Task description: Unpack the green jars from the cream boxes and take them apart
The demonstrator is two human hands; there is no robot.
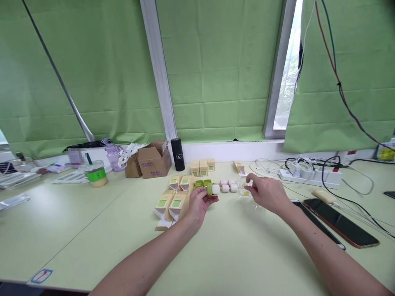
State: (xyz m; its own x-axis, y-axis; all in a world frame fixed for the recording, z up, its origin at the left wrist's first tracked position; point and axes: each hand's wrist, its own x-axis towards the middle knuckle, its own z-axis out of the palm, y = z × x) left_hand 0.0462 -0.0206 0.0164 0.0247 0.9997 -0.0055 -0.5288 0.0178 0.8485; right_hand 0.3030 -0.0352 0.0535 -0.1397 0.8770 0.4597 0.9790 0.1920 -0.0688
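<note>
My left hand [198, 203] is closed on a small green case [209, 189] with a white block-shaped part [215, 189] on its right side. Behind it, more green cases [199, 183] sit together on the table. Several pale pink rounded cubes [225, 188] stand between my hands. My right hand [267, 192] is raised beside small clear pieces with yellow spots [245, 190], thumb and forefinger bent toward each other. Whatever is in that pinch is too small to make out. Left of my left hand are open kraft boxes [163, 202] with green labels.
Small closed boxes [203, 167] and a black bottle [177, 154] stand at the back. Further left are a cardboard box [153, 160] and a drink cup [96, 174]. On the right lie two phones [341, 222] and a power strip [311, 177] with tangled cables.
</note>
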